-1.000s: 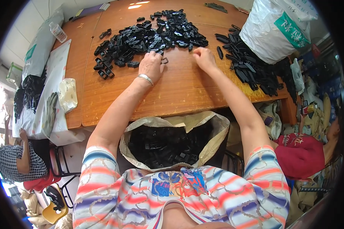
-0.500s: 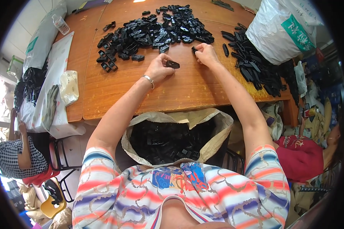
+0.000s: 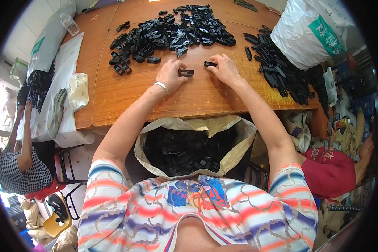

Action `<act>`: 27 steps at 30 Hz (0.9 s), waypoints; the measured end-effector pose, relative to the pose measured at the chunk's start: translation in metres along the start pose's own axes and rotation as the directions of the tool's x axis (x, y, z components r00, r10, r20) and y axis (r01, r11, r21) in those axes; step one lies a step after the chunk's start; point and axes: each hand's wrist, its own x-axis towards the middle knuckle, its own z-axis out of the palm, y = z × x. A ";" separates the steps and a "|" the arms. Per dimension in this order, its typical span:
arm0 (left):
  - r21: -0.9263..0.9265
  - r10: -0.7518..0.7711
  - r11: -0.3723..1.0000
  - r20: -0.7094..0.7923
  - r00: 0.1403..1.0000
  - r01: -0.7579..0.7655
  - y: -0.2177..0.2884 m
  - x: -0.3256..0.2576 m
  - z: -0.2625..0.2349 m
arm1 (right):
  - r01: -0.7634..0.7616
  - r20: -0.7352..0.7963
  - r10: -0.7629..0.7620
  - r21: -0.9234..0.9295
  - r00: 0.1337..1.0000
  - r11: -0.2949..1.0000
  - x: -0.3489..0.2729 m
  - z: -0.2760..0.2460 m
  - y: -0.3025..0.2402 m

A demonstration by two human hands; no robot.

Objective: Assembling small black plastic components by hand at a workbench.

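Over the wooden table [image 3: 126, 101], my left hand [image 3: 169, 75] pinches a black plastic part [image 3: 186, 72] that has an opening in it. A short gap to the right, my right hand [image 3: 226, 70] grips a smaller-looking black plastic piece [image 3: 210, 64] between thumb and fingers. Beyond both hands spreads a large heap of black plastic parts [image 3: 172, 33]. Right of my right hand lies a second pile, of longer, slimmer black pieces [image 3: 273, 71]. Below the table edge, close to my body, an open woven sack [image 3: 239, 155] holds many black parts.
A full white plastic bag [image 3: 298, 38] stands at the right back. On the left are a clear bottle [image 3: 69, 24], a cream packet [image 3: 78, 91] and grey gloves [image 3: 56, 113]. One person in a checked top [image 3: 17, 170] sits left; another in a red top [image 3: 329, 172] is at right.
My right hand has shifted slightly left and nearer, bringing its black piece closer to the left hand's part. The left hand's part has turned to show its opening. The person at left reaches farther forward.
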 end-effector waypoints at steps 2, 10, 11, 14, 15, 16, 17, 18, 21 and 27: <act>-0.017 -0.010 1.000 0.011 1.000 0.010 0.001 0.001 0.000 | 0.010 -0.001 -0.010 -0.011 1.000 1.000 0.000 0.005 0.003; 0.016 -0.021 1.000 0.023 1.000 0.021 -0.004 0.002 -0.001 | 0.334 -0.092 -0.321 0.219 0.943 0.917 -0.010 0.018 -0.048; 0.016 -0.021 1.000 0.024 0.999 0.021 -0.004 0.001 -0.001 | 0.343 -0.078 -0.334 0.197 0.939 0.918 -0.009 0.023 -0.048; -0.021 0.017 1.000 0.013 1.000 -0.017 -0.002 0.002 -0.001 | 0.318 -0.049 -0.315 0.215 0.948 0.923 -0.008 0.030 -0.044; -0.015 0.005 1.000 0.020 1.000 -0.005 -0.001 0.002 0.000 | 0.319 -0.046 -0.316 0.217 0.947 0.923 -0.008 0.030 -0.044; -0.009 -0.006 1.000 0.028 1.000 0.006 -0.001 0.002 0.000 | 0.322 -0.033 -0.322 0.193 0.946 0.927 -0.008 0.030 -0.044; -0.011 -0.009 1.000 0.030 1.000 0.009 -0.002 0.002 -0.001 | 0.324 -0.020 -0.326 0.170 0.945 0.931 -0.008 0.030 -0.043; -0.047 0.005 0.999 0.066 0.998 -0.002 -0.003 0.002 -0.003 | 0.323 -0.018 -0.325 0.170 0.946 0.931 -0.009 0.029 -0.044; -0.485 -0.137 0.837 0.262 0.955 0.253 -0.013 0.008 -0.006 | 0.345 0.009 -0.347 0.080 0.938 0.935 -0.012 0.030 -0.047; -0.007 -0.069 0.998 0.075 0.995 0.070 -0.012 0.018 0.002 | 0.471 -0.184 -0.452 0.077 0.873 0.879 -0.025 0.035 -0.047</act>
